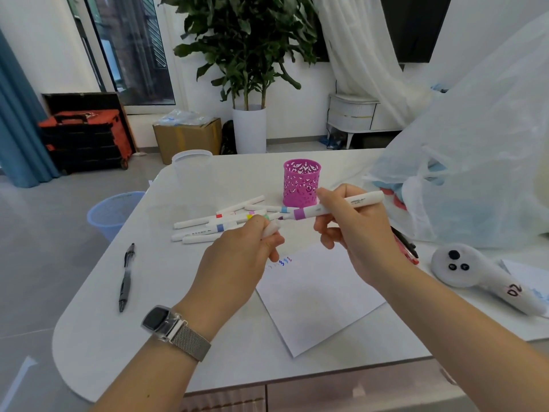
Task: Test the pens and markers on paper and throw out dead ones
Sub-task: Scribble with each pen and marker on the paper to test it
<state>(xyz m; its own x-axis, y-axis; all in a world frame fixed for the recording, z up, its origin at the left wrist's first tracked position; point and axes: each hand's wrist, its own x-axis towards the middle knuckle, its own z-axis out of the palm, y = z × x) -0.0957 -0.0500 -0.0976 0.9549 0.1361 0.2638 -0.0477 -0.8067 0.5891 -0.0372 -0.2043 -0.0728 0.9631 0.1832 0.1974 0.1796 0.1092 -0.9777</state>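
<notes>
Purple-banded marker [332, 208]: pinched in the curled fingers of the right hand [353, 224], mid-frame, raised above the paper [319, 295]. Barrel runs between thumb and forefingers, butt end jutting out upper right, bared tip jutting left. Long axis near level, tilted slightly down to the left, tip aimed at the cap [271, 227]. Cap gripped in the curled fingers of the left hand [237, 260], just left of the tip, apart from it by a small gap. Short coloured scribbles [283, 261] on the paper's upper left corner, below the left fingers.

Loose markers [219, 223] lying in a cluster on the table [98, 337], behind the left hand, long axes mostly left to right. Black pen [126, 276] alone at left of the table. Pink cutout pen cup [301, 182] upright at centre, contents not visible. Blue mesh bin [111, 214] on the floor at left, contents not discernible. Clear plastic bag [475, 173] at right, holding soft coloured shapes, too blurred to name.
</notes>
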